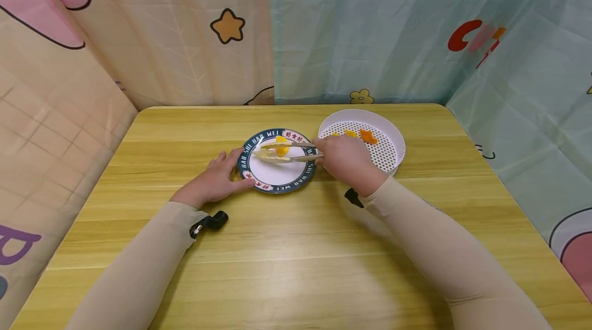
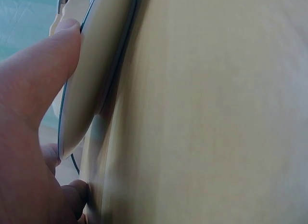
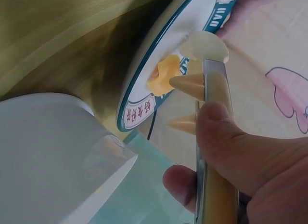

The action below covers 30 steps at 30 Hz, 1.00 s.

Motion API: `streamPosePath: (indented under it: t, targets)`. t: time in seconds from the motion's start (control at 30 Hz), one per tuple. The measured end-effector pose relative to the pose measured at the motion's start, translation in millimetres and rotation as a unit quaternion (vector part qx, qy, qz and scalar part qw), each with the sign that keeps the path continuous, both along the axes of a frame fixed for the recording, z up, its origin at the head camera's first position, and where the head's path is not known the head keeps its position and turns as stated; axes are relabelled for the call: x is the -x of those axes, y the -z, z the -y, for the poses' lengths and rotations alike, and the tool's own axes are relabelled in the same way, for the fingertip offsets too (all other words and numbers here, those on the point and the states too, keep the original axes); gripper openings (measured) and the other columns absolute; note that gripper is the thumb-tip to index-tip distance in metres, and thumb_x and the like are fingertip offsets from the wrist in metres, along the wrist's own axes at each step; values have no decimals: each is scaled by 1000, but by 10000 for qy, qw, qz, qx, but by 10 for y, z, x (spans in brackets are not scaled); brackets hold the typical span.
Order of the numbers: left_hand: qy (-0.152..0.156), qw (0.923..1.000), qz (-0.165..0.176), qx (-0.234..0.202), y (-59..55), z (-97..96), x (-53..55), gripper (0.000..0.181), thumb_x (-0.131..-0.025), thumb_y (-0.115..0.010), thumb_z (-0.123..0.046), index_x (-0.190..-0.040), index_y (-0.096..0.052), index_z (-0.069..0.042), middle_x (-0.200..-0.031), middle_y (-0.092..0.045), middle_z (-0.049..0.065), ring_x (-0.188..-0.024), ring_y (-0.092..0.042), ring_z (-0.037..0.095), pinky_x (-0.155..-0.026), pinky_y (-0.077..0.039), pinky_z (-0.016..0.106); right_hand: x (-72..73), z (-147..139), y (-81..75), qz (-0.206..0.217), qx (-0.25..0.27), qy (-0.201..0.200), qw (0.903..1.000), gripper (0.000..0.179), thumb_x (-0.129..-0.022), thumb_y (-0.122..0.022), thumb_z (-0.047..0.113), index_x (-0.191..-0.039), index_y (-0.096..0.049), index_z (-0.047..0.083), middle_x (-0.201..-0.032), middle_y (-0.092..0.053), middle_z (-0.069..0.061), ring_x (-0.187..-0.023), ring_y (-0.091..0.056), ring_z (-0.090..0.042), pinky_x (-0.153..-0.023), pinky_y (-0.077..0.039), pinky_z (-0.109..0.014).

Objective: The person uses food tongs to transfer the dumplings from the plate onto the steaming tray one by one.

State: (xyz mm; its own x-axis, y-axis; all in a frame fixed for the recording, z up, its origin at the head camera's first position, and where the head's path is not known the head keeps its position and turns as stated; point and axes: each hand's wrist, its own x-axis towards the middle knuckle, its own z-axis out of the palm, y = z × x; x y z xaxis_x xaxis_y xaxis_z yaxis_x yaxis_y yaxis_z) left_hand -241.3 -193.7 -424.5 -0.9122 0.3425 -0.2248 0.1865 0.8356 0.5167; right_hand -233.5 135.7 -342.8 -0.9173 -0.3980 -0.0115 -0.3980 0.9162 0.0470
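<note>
My right hand [image 1: 347, 158] grips a pair of tongs [image 1: 302, 158], whose pale tips reach over the plate; in the right wrist view the thumb presses on one arm of the tongs [image 3: 219, 94]. A yellow piece [image 1: 282, 150] lies on the white plate [image 1: 282, 171] with a dark teal lettered rim, seen between the two tong arms from above. Whether the tips touch it, I cannot tell. On the plate's left side, my left hand [image 1: 214, 180] holds the rim. Its thumb lies on the rim [image 2: 103, 36] in the left wrist view, with other fingers beyond the edge.
To the right of the plate stands a round white basket [image 1: 398, 137] with a perforated bottom, partly behind the right hand. It holds an orange piece [image 1: 368, 136] and yellow pieces [image 1: 350, 133]. A wood-grain table [image 1: 277, 258] bears everything, with patterned curtains [image 1: 351, 37] behind it.
</note>
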Motion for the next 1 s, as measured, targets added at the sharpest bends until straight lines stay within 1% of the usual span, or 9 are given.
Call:
streamPosePath:
  t: [0.17, 0.27, 0.37, 0.47, 0.6, 0.7, 0.83, 0.93, 1.0]
  targets:
    - [-33, 10000, 27, -29, 11, -6, 8, 111, -88, -60, -81, -171, -8, -28, -178, -12, 15, -162, 1, 51, -121, -15, 80, -25, -57, -2, 208, 297, 101, 9993, 51, -95, -80, 35, -142, -65, 23, -106, -76, -1, -86, -66, -23, -66, -57, -39]
    - [-36, 10000, 43, -13, 10, -10, 8, 112, -88, -60, -82, -171, -8, -28, -178, -11, 15, -162, 1, 51, -121, -14, 80, -48, -92, -18, 259, 427, 138, 9987, 50, -96, -79, 36, -141, -66, 23, -108, -76, -1, -88, -66, -23, -69, -57, -40]
    - [-35, 10000, 34, 0, 1, -12, 5, 112, -88, -60, -83, -171, -9, -28, -178, -11, 16, -162, 1, 51, -121, -15, 80, -85, -143, -44, 232, 546, 176, 9981, 41, -96, -79, 37, -134, -69, 23, -104, -75, 1, -86, -65, -23, -67, -56, -40]
    - [-45, 10000, 26, 17, -9, -15, -1, 113, -88, -60, -83, -171, -9, -27, -178, -12, 17, -162, 1, 51, -120, -16, 80, -130, -217, -74, 107, 647, 161, 9977, 29, -96, -79, 35, -120, -71, 22, -95, -73, 3, -81, -64, -22, -64, -53, -39]
    - [-48, 10000, 39, 17, -13, -18, -6, 112, -88, -61, -82, -171, -9, -27, -178, -12, 17, -162, 1, 51, -120, -17, 81, -196, -389, -133, -103, 774, 195, 9968, 28, -95, -80, 35, -117, -70, 21, -93, -74, 2, -82, -66, -23, -66, -53, -42]
    - [-59, 9999, 75, 33, -15, -26, -8, 113, -88, -60, -82, -171, -9, -27, -178, -11, 17, -162, 2, 51, -120, -16, 80, -250, -574, -211, -217, 838, 310, 9958, 35, -95, -80, 34, -124, -70, 19, -99, -76, -2, -87, -69, -28, -70, -55, -47]
    - [-71, 9999, 95, 71, -20, -35, -9, 114, -87, -61, -83, -171, -8, -26, -178, -11, 15, -162, 2, 50, -120, -16, 80, -308, -860, -309, -58, 899, 590, 9942, 43, -98, -76, 33, -136, -66, 16, -114, -76, -12, -94, -71, -35, -73, -55, -51]
    - [-84, 9999, 95, 74, -16, -34, -8, 113, -87, -61, -82, -171, -9, -27, -178, -11, 15, -163, 1, 50, -120, -16, 80, -342, -1093, -340, 201, 960, 878, 9913, 51, -101, -73, 35, -145, -60, 13, -123, -74, -18, -98, -69, -36, -69, -53, -49]
    - [-87, 9999, 95, 71, -12, -37, -7, 114, -87, -61, -82, -171, -8, -26, -178, -11, 16, -162, 1, 51, -120, -17, 80, -369, -1253, -348, 250, 987, 1045, 9893, 55, -101, -73, 36, -148, -58, 12, -125, -73, -20, -97, -68, -37, -66, -52, -47]
